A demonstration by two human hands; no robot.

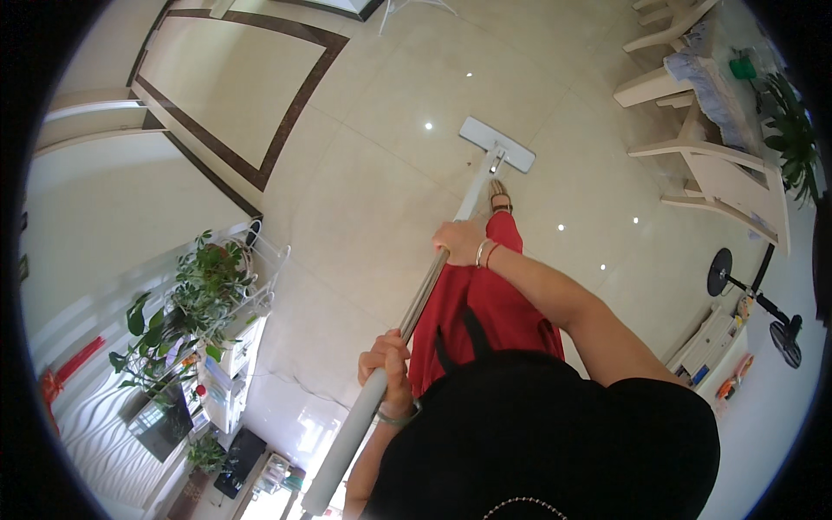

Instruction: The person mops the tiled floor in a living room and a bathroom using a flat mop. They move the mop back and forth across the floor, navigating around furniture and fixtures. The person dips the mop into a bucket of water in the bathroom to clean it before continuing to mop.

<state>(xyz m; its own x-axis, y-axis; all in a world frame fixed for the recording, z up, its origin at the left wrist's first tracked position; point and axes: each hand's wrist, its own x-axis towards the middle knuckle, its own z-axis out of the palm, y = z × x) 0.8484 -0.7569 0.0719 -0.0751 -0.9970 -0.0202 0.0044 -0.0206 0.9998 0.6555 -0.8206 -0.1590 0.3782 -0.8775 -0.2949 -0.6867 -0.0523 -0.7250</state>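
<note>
While left hand [390, 366] and right hand [459, 240] curl fingers [379, 344] around mop [425, 292], leafy plants [208, 282], pots obscured

- At the right hand [458, 237], curled fingers hid a short stretch of handle [425, 295].
- Below the left hand's grip, the shirt [555, 433] covered part of the left forearm [367, 459].
- Far right of both grips, the dark rim cut off the plant [790, 143].
- Beyond the right grip, a floor speck [469, 164] was too small to tell.
</note>
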